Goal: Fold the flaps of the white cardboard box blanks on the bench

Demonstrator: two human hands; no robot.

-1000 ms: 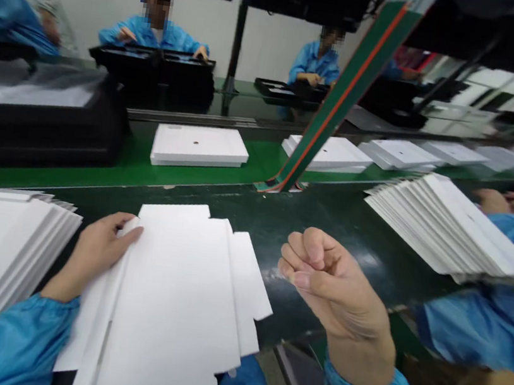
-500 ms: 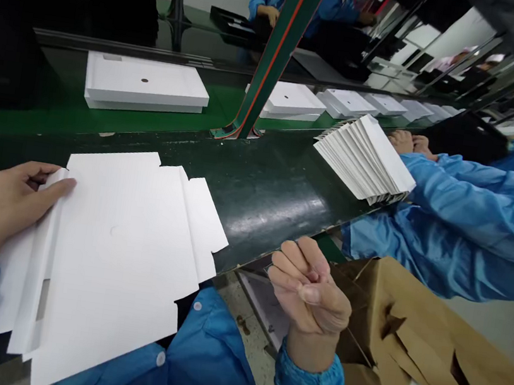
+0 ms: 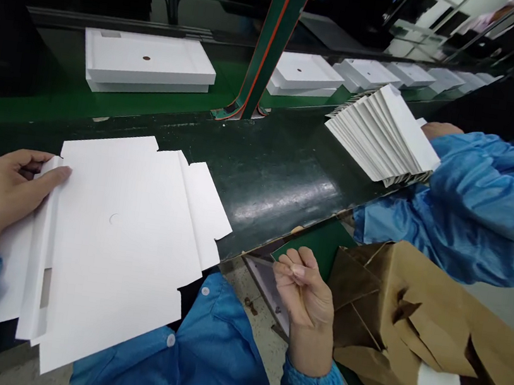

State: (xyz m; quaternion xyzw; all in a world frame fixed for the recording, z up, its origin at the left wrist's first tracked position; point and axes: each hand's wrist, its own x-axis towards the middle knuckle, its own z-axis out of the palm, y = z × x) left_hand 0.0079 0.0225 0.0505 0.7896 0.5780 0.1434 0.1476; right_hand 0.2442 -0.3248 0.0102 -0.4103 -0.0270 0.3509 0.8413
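A white cardboard blank (image 3: 117,236) with notched flaps and a small curved cut near its middle lies at the left, over the near edge of the dark green bench (image 3: 281,157). My left hand (image 3: 8,196) grips its folded left edge, thumb on top. Another white sheet shows beneath that edge. My right hand (image 3: 304,285) is raised, palm up, right of the blank and beyond the bench edge. Its fingers are curled with the thumb pressed against them; whatever they may hold is too small to make out.
White boxes (image 3: 148,62) stand in a row on the green belt behind a green post (image 3: 270,48). A fanned stack of folded white pieces (image 3: 384,134) sits beside a co-worker's blue sleeves (image 3: 491,193). Torn brown paper (image 3: 441,308) lies at lower right.
The view has shifted slightly. My right hand has turned a little and moved away from the camera, fingers still curled. My left hand keeps its grip on the blank.
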